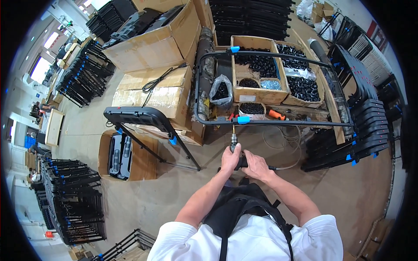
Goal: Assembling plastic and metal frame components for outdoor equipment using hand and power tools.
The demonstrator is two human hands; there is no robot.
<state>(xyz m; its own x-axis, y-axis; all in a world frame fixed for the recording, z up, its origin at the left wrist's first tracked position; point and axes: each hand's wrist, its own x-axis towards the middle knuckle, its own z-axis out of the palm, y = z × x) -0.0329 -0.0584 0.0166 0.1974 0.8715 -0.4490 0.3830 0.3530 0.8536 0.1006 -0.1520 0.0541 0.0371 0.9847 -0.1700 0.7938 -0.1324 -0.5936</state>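
Both my hands are on a power driver (234,140) that points away from me. My left hand (230,159) is closed round its body behind the metal chuck. My right hand (257,165) grips the rear part, where a hose (285,167) leads off to the right. The driver's thin bit reaches the near tube of a black metal frame (300,123), just left of a blue clip (244,119). Whether the bit sits in a screw is too small to tell. The frame lies across boxes of small parts.
Inside the frame stand a cardboard box of black fittings (237,93), a bag of black parts (221,101) and a small tub (252,109). An orange-handled tool (276,115) lies nearby. To the left stands an upright black frame (143,114); stacked frames (365,126) are at right.
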